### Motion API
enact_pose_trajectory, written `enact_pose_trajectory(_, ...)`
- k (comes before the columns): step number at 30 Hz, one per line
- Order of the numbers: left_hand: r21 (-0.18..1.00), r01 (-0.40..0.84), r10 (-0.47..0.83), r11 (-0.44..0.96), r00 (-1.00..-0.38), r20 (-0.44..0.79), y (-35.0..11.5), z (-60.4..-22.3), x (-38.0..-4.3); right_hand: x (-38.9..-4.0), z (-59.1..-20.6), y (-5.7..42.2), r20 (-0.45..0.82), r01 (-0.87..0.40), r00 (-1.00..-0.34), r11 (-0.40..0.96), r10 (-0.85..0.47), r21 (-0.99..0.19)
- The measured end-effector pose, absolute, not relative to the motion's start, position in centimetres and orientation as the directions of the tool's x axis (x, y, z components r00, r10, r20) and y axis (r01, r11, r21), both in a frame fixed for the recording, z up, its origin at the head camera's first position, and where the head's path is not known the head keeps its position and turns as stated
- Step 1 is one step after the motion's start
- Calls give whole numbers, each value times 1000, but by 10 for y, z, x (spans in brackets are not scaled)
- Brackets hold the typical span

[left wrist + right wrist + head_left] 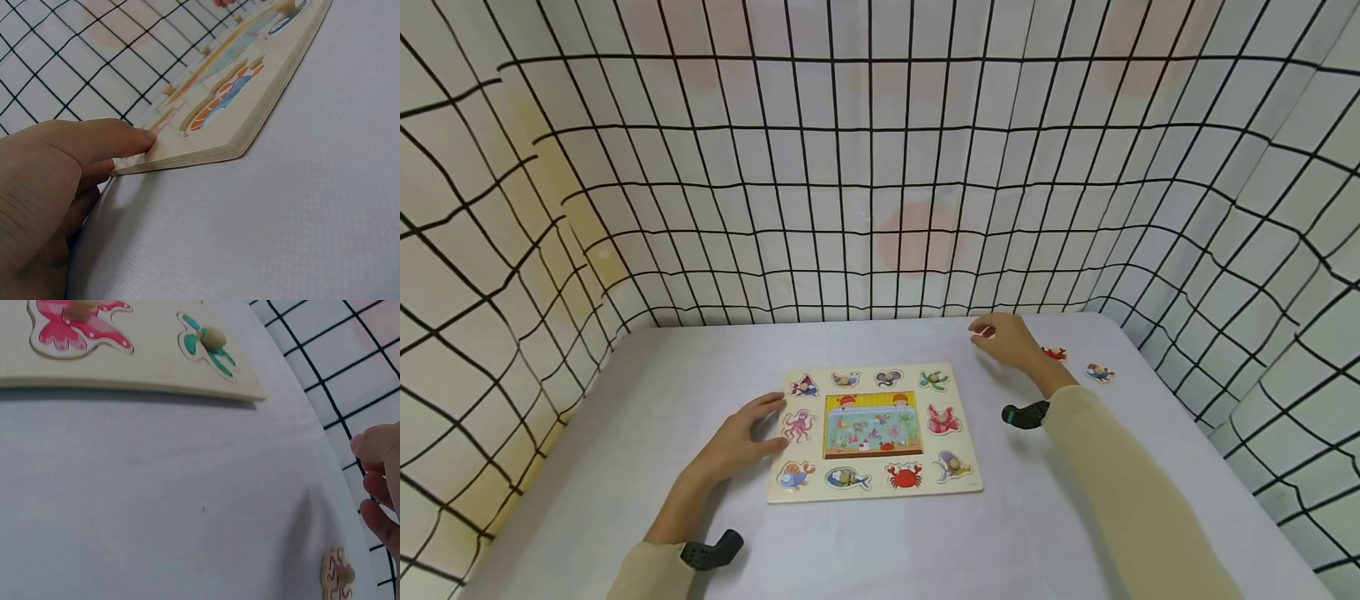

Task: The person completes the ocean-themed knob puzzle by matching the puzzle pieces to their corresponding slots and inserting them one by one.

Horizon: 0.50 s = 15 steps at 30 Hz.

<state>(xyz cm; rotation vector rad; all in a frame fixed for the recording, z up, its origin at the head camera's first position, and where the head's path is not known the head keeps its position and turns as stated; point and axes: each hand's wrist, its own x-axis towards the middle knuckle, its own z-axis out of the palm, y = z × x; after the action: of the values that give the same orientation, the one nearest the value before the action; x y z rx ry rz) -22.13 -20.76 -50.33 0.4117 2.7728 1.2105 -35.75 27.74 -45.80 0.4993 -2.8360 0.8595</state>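
Observation:
A pale wooden puzzle board (876, 496) with sea-animal pictures lies on the table. Against its left edge rests my left hand (737, 442), thumb and fingers spread apart; in the left wrist view the thumb (119, 140) reaches onto the board's top. Knobbed pieces sit in several places, among them the pink starfish (943, 420) and green turtle (934, 381). The octopus (798, 426), hermit crab (795, 476) and red crab (904, 476) places show no knob. Beyond the far right corner hovers my right hand (1006, 340), fingers loosely bent, nothing visible between them.
Right of my right hand lie a red loose piece (1054, 353) and a multicoloured one (1100, 372). A knobbed piece (337, 575) shows low in the right wrist view. Black wire mesh (872, 183) stands along the back and sides of the white table (700, 367).

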Motion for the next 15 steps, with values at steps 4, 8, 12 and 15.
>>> enact_pose_trajectory(4,734,210,284,646,-958,25,-207,-501,-222,-353,-463,303,209,-284,-957,805,-202,-521)
enact_pose_trajectory(8,730,204,276,652,-961,22,-207,-500,-223,-348,-466,325,174,-229,-972,820,-160,-525)
enact_pose_trajectory(12,731,200,273,652,-962,20,-208,-500,-223,-345,-474,340,152,-212,-976,835,-155,-508)
enact_pose_trajectory(15,731,204,277,651,-961,22,-209,-500,-223,-345,-484,347,146,-208,-977,841,-155,-499)
